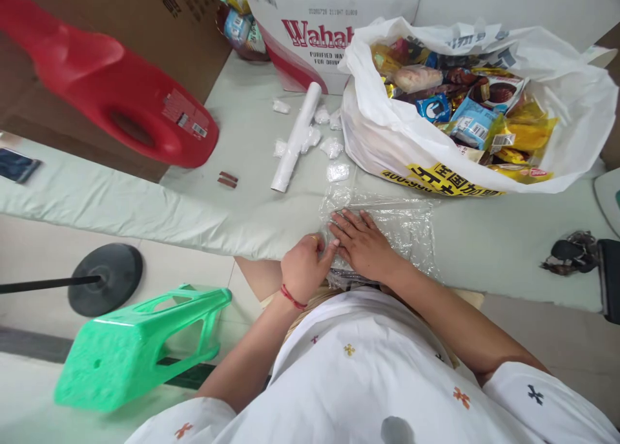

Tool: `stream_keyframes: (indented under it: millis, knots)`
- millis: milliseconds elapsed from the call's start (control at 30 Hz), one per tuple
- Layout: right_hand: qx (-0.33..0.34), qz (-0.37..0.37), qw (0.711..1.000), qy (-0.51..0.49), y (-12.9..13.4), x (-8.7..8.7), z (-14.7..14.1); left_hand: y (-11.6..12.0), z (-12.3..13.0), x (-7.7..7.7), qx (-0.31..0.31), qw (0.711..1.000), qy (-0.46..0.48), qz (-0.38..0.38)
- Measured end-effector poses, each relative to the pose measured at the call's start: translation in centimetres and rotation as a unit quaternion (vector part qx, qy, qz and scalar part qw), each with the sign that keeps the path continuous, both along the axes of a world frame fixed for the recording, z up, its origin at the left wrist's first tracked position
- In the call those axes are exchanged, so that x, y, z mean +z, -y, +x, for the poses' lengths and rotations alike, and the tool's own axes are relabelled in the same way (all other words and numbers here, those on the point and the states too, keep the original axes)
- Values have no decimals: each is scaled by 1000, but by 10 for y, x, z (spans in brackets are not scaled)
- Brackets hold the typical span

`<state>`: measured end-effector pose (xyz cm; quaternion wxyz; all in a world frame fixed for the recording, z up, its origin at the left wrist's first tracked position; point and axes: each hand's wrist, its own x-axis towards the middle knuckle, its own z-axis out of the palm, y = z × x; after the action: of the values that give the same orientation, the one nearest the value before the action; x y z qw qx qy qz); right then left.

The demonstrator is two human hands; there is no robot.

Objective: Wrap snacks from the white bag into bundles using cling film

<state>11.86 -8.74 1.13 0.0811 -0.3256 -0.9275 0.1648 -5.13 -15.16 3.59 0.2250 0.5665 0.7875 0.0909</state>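
Observation:
A clear, crinkled plastic bag (409, 227) lies flat at the table's front edge, close to my body. Across its left part my right hand (363, 245) rests palm down, fingers stretched out and spread. My left hand (306, 266), with a red string at the wrist, is at the bag's left edge. Its fingers are curled in and seem to grip the plastic, while the thumb reaches toward the right fingertips. Just beyond the bag are several small folded clear plastic packets (338, 172) and a white roll (298, 137).
A white carrier bag (368, 137) full of wrapped snacks stands at the back right, before a Wahaha carton (300, 50). At left are a red bottle (145, 101) and two brown strips (227, 179). A green stool (116, 353) lies on its side on the floor.

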Motion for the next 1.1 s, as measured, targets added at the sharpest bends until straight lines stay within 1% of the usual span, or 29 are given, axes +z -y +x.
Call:
stream_keyframes:
  millis: [67,133,200,300,333,400,500,567,667,733,800,900,967,1000,1100]
  knots:
    - [2,-2,1000,-3,-1,0,2,-2,4,-1,-5,1000,-24,-4]
    - [8,-4,1000,-4,-3,-1,4,-7,-3,-1,-24,1000,6,-6]
    - [14,-7,1000,-8,-5,-1,6,-12,-20,1,-42,994,94,-20]
    - [20,-10,1000,-17,-6,-2,9,-17,-47,5,-36,966,250,-64]
    - [22,-10,1000,-20,-7,-2,10,-17,-54,5,-27,957,278,-75]
    - [21,-7,999,-23,-6,-2,11,-16,-61,6,-2,954,289,-81]
    - [20,-3,999,-25,-6,-2,11,-9,-52,7,38,968,242,-46]
    - [23,-1,999,-27,-6,-3,11,-3,-38,8,39,979,197,-41]
    - [23,0,999,-30,-7,-4,11,7,-18,10,23,989,121,-78]
    - [23,0,999,-31,-7,-5,12,12,-15,10,9,989,100,-106]
    - [25,-1,999,-32,-7,-5,12,18,-22,10,-16,984,123,-124]
    - [25,0,999,-36,-7,-5,13,29,-41,7,-43,968,207,-132]
    - [23,2,999,-38,-7,-4,13,36,-46,5,-24,957,255,-139]
    - [22,3,999,-38,-7,-4,13,40,-44,3,-7,950,278,-145]
    - [18,6,999,-36,-7,-4,13,49,-25,-5,39,927,340,-157]
